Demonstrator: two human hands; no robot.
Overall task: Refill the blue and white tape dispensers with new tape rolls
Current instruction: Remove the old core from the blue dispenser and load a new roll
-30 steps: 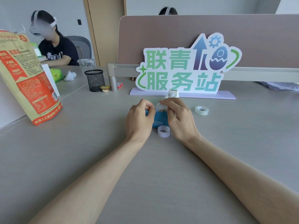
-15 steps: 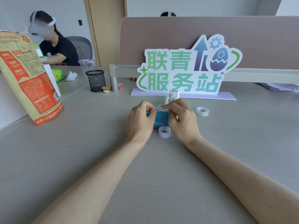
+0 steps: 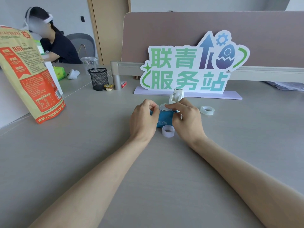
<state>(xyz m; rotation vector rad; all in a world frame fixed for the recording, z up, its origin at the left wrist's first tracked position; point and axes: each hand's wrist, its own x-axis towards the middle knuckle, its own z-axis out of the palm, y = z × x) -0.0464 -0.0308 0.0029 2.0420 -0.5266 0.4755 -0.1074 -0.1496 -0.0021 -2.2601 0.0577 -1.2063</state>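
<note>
Little changed from half a second ago: both hands in much the same spot around the blue dispenser, right fingertips shifted slightly toward the left at the top of it. Left hand (image 3: 143, 119) curled against the left side of the blue tape dispenser (image 3: 164, 120), fingers bent inward and pressed to its edge — holding it steady on the grey desk (image 3: 82, 153). Right hand (image 3: 185, 120) wrapped over the right side of the same dispenser, thumb and forefinger pinched narrow at a pale tape roll (image 3: 163, 107) sitting at the dispenser's top, between the two hands. Exact seating of that roll hidden by the fingers. Blue body visible only in the gap between the hands, white lettering on its front. Just in front of it, touching or nearly so, a loose clear tape roll (image 3: 168, 131) lying flat. Another clear roll (image 3: 207, 110) lying flat to the right, near but apart from the right hand. White tape dispenser (image 3: 176, 95) standing upright just behind the right hand — untouched. Behind that, a green-lettered sign (image 3: 189, 69) on a lilac base.
</note>
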